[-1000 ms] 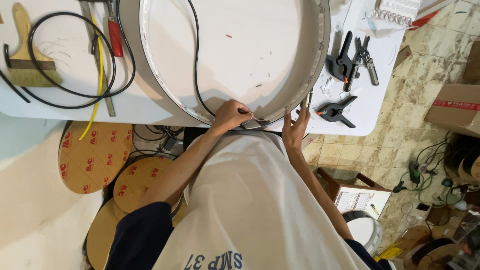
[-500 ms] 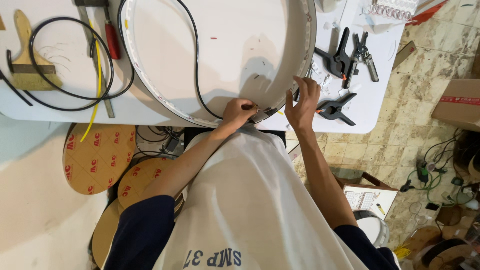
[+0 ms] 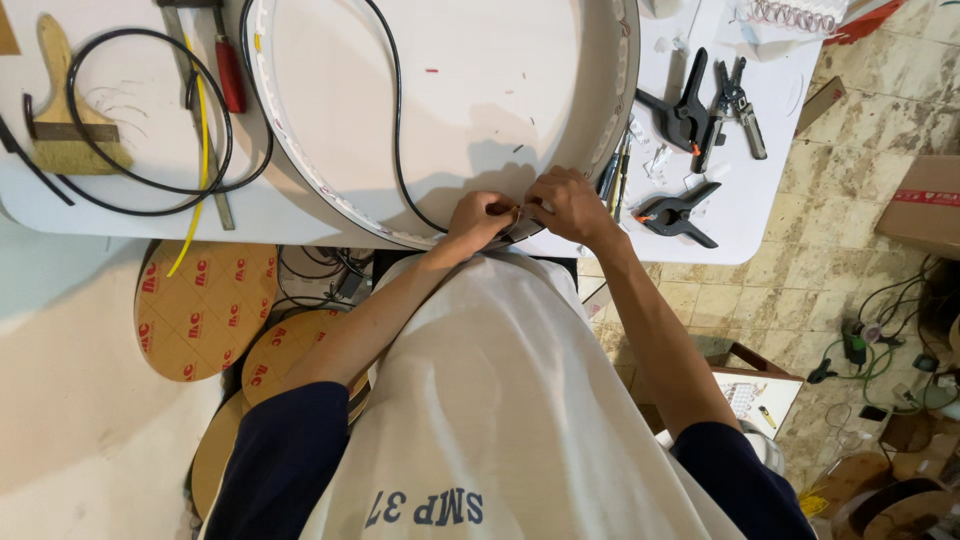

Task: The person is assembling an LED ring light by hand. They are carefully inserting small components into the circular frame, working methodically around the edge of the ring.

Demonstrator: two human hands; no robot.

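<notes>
Both hands — left hand [image 3: 482, 217], right hand [image 3: 568, 203] — grip closed, pinching the round frame [image 3: 612, 120]'s near rim between them.

The right hand [image 3: 570, 205] has closed in beside the left hand [image 3: 480, 218] at the ring's rim [image 3: 420, 235].

both arms reach fwd, elbows bent. left hand [image 3: 480, 218] & right hand [image 3: 570, 205] meet close together. fingers curled, pinching.

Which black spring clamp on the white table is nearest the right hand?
The black spring clamp with orange tips, lying just right of the right hand by the table's near edge. The other black clamp lies farther up the table, beside the pliers.
</notes>
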